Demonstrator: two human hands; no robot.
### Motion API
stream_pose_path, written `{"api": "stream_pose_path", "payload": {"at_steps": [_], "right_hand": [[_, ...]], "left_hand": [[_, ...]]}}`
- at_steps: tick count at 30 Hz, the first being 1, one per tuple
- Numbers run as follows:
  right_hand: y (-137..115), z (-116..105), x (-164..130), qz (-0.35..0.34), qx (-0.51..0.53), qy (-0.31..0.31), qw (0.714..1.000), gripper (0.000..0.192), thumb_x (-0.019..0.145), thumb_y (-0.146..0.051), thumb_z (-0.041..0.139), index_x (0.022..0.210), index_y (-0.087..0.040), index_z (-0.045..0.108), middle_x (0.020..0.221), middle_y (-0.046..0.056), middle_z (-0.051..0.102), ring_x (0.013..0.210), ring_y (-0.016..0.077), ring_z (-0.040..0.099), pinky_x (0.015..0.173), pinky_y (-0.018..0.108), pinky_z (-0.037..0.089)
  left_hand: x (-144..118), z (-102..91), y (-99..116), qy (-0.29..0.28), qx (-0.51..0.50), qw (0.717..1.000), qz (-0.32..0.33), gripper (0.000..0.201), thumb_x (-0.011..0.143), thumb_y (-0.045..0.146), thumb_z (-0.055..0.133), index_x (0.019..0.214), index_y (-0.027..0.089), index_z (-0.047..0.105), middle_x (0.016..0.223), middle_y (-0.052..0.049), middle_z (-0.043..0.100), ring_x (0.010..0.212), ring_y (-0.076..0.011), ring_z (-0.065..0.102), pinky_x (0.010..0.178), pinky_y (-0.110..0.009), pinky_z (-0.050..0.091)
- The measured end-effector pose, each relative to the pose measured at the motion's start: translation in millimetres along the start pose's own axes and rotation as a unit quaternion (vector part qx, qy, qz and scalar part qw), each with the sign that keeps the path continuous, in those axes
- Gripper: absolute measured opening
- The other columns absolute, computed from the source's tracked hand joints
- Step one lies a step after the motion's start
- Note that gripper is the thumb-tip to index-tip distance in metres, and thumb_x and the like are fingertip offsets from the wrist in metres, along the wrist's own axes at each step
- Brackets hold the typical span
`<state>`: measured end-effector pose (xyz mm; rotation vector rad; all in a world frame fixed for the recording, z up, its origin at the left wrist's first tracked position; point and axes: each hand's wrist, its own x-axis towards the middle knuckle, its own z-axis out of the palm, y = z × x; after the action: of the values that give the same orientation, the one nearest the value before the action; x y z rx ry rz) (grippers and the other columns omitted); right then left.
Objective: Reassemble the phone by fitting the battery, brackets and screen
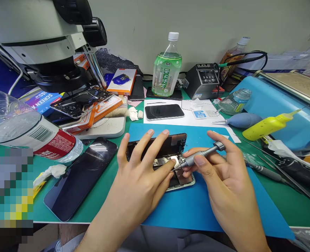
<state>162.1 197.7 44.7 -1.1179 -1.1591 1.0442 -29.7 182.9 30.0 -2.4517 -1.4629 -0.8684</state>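
Note:
An opened smartphone (188,179) lies in front of me on a blue mat (181,213), its inner parts exposed. Its screen half (178,141) is tilted up at the far side. My left hand (140,182) rests over the phone with fingers spread; the upper fingers reach across the raised screen, and a lower fingertip presses beside a small white piece inside the housing. Between thumb and fingers, my right hand (227,182) grips a grey precision screwdriver (203,154). The tool slants down to the left, its tip at the phone's inner parts. The exact contact point is too small to tell.
At left are a dark phone (81,178), a water bottle (52,136) and a microscope (47,49). Behind are another phone (164,111), a green bottle (167,71) and a black control box (203,80). A yellow squeeze bottle (266,126) and tweezers (288,175) lie right.

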Motion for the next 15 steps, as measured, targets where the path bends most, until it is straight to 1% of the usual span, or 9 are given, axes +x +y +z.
{"api": "stream_pose_path", "payload": {"at_steps": [2, 4, 6, 8, 10, 11, 13, 15], "right_hand": [[-0.1, -1.0, -0.1, -0.006, -0.012, 0.014, 1.0, 0.055, 0.099, -0.045, 0.08, 0.146, -0.031, 0.055, 0.102, 0.003, 0.08, 0.068, 0.0148, 0.074, 0.063, 0.028, 0.067], [-1.3, -1.9, 0.1, -0.028, -0.043, 0.043, 0.998, 0.055, 0.101, -0.046, 0.077, 0.148, -0.032, 0.055, 0.104, 0.004, 0.079, 0.072, 0.0165, 0.075, 0.064, 0.03, 0.067], [-3.6, -2.3, 1.0, -0.083, -0.097, 0.072, 0.989, 0.058, 0.101, -0.043, 0.076, 0.154, -0.033, 0.054, 0.105, 0.004, 0.078, 0.077, 0.0195, 0.075, 0.067, 0.033, 0.068], [-6.2, -2.0, 2.7, -0.167, -0.161, 0.084, 0.969, 0.064, 0.101, -0.037, 0.077, 0.159, -0.036, 0.051, 0.109, 0.005, 0.075, 0.083, 0.0221, 0.076, 0.072, 0.038, 0.069], [-7.7, -0.9, 5.4, -0.235, -0.215, 0.077, 0.945, 0.067, 0.099, -0.031, 0.077, 0.16, -0.038, 0.05, 0.12, 0.008, 0.072, 0.09, 0.0236, 0.076, 0.078, 0.042, 0.069], [-7.6, -0.1, 7.0, -0.252, -0.236, 0.068, 0.936, 0.066, 0.099, -0.03, 0.077, 0.16, -0.038, 0.051, 0.128, 0.009, 0.07, 0.092, 0.024, 0.076, 0.08, 0.043, 0.069], [-5.1, 1.7, 10.6, -0.253, -0.265, 0.044, 0.929, 0.062, 0.101, -0.03, 0.076, 0.157, -0.037, 0.052, 0.139, 0.012, 0.068, 0.1, 0.0257, 0.077, 0.085, 0.047, 0.069], [-0.2, 3.6, 14.2, -0.25, -0.277, 0.018, 0.927, 0.059, 0.102, -0.03, 0.074, 0.157, -0.034, 0.052, 0.141, 0.013, 0.069, 0.107, 0.0274, 0.078, 0.088, 0.048, 0.069]], "left_hand": [[0.3, 0.2, -0.1, 0.001, 0.001, 1.0, 0.001, 0.021, 0.11, 0.039, 0.065, 0.127, 0.036, 0.078, 0.181, -0.004, 0.038, 0.169, -0.0315, 0.031, 0.139, -0.063, 0.004], [0.3, 0.3, -0.1, 0.002, 0.001, 1.0, 0.002, 0.02, 0.11, 0.039, 0.066, 0.125, 0.035, 0.078, 0.181, -0.004, 0.039, 0.169, -0.0315, 0.031, 0.139, -0.063, 0.004], [0.2, 0.5, -0.1, 0.001, 0.001, 1.0, 0.002, 0.019, 0.11, 0.039, 0.066, 0.124, 0.035, 0.079, 0.181, -0.005, 0.038, 0.169, -0.0314, 0.031, 0.139, -0.063, 0.004], [0.1, 0.7, -0.2, -0.001, 0.002, 1.0, 0.002, 0.02, 0.11, 0.039, 0.066, 0.124, 0.035, 0.078, 0.182, -0.004, 0.037, 0.17, -0.031, 0.031, 0.139, -0.062, 0.003], [0.0, 0.8, -0.4, -0.001, 0.003, 1.0, 0.003, 0.021, 0.109, 0.04, 0.066, 0.126, 0.035, 0.078, 0.182, -0.004, 0.036, 0.17, -0.0306, 0.03, 0.139, -0.062, 0.002], [-0.1, 0.9, -0.4, -0.001, 0.004, 1.0, 0.003, 0.021, 0.109, 0.04, 0.067, 0.126, 0.035, 0.078, 0.182, -0.004, 0.036, 0.17, -0.0303, 0.029, 0.139, -0.062, 0.002], [0.0, 0.9, -0.4, -0.001, 0.003, 1.0, 0.002, 0.021, 0.109, 0.04, 0.067, 0.126, 0.034, 0.078, 0.183, -0.004, 0.036, 0.17, -0.0299, 0.029, 0.14, -0.061, 0.001], [0.1, 0.9, -0.4, 0.0, 0.002, 1.0, 0.0, 0.022, 0.109, 0.04, 0.067, 0.127, 0.034, 0.078, 0.183, -0.004, 0.035, 0.17, -0.0295, 0.029, 0.14, -0.061, 0.001]]}}
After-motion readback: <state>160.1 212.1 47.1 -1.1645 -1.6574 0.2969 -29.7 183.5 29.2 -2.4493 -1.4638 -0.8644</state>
